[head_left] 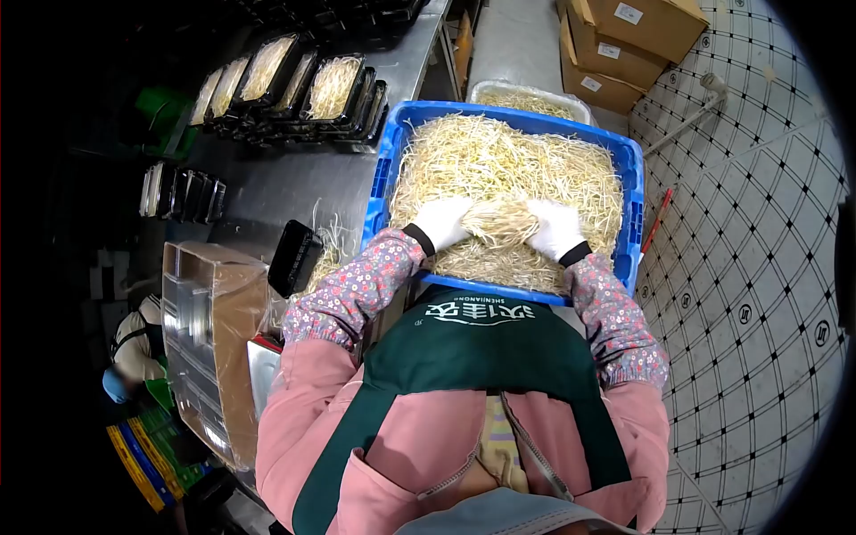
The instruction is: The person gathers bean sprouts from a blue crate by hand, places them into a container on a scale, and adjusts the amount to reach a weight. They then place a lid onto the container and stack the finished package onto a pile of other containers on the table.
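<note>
A blue plastic crate [635,183] stands in front of me, filled with pale bean sprouts [508,156]. Both my hands wear white gloves and reach into the crate. My left hand [443,221] and my right hand [554,228] together clasp a bundle of bean sprouts [501,223] between them, near the crate's near side. My sleeves are floral, over a pink jacket and a green apron.
Black trays filled with sprouts [332,87] line the steel table [267,183] at the upper left, with empty black trays [183,193] stacked beside them. One empty black tray [294,257] lies by the crate. A cardboard box [214,339] holds clear lids. Cardboard boxes [624,40] and a tiled floor [749,294] are on the right.
</note>
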Motion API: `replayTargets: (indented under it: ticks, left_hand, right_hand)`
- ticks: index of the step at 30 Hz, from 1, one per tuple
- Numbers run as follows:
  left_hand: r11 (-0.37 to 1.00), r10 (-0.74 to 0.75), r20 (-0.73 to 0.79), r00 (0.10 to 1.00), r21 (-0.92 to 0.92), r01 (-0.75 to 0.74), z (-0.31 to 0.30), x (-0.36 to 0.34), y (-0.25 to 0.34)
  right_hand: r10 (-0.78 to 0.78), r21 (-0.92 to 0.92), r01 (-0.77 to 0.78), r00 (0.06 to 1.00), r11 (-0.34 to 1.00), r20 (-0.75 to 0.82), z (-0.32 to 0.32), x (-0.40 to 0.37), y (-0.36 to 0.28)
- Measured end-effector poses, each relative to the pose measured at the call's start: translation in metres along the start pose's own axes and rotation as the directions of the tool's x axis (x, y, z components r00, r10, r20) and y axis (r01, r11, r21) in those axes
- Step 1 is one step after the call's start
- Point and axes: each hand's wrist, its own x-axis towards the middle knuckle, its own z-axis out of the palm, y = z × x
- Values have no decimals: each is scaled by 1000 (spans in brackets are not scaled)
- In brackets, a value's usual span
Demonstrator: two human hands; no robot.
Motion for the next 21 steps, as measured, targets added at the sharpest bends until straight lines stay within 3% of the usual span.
replayTargets:
  ticks: [1, 3, 5, 7, 9, 11, 12, 13, 14, 15, 16, 17, 19, 20, 21]
  left_hand:
    - [1000, 23, -15, 1000, 0, -23, -2, -7, -3]
    - [991, 124, -128, 984, 60, -117, -4, -20, -19]
    - [986, 135, -45, 990, 106, -129, -4, -30, -26]
    - [980, 163, 41, 986, 109, -166, -24, -34, -4]
    - [970, 190, 110, 976, 133, -204, -37, -40, 12]
    - [945, 219, 187, 958, 204, -256, -55, -40, 22]
    - [961, 214, 151, 965, 144, -235, -61, -40, 22]
    - [979, 89, 239, 967, 159, -130, -86, -35, 38]
    - [981, 147, 68, 987, 119, -154, -82, -33, 26]
    - [980, 192, -109, 975, 80, -184, -78, -29, 13]
    - [986, 164, -129, 978, 36, -160, -91, -23, 16]
    - [972, 218, -145, 965, -51, -227, -88, -10, 5]
    - [976, 215, -211, 954, 74, -203, -68, 10, -8]
    - [995, 82, -73, 994, 59, -78, -59, 16, -8]
    - [997, 71, -72, 995, 46, -67, -45, 24, -16]
  right_hand:
    - [-10, 47, 13, 998, 999, -70, -12, 2, 5]
    - [190, 73, -186, 979, 980, -67, -45, 11, 5]
    - [403, -189, -381, 910, 905, 95, -85, 36, -9]
    - [190, -121, -196, 980, 973, -61, -76, 52, -14]
    - [124, -47, -129, 987, 990, -106, -50, 72, -35]
    - [39, -32, -37, 996, 999, 78, -25, 86, -58]
    - [-12, -110, 31, 985, 993, 169, -4, 86, -58]
    - [-55, -180, 105, 963, 978, 262, 17, 85, -55]
    - [-45, -132, 115, 893, 985, 447, 27, 87, -46]
    - [-57, -52, 86, 907, 995, 418, 19, 85, -46]
    - [-22, -69, 53, 919, 996, 395, 6, 85, -44]
    - [13, -85, 20, 928, 996, 373, -8, 85, -41]
    - [110, -109, -68, 887, 992, 449, -24, 82, -36]
    - [135, -138, -77, 866, 987, 481, -26, 79, -34]
    - [162, -170, -85, 845, 982, 510, -29, 77, -33]
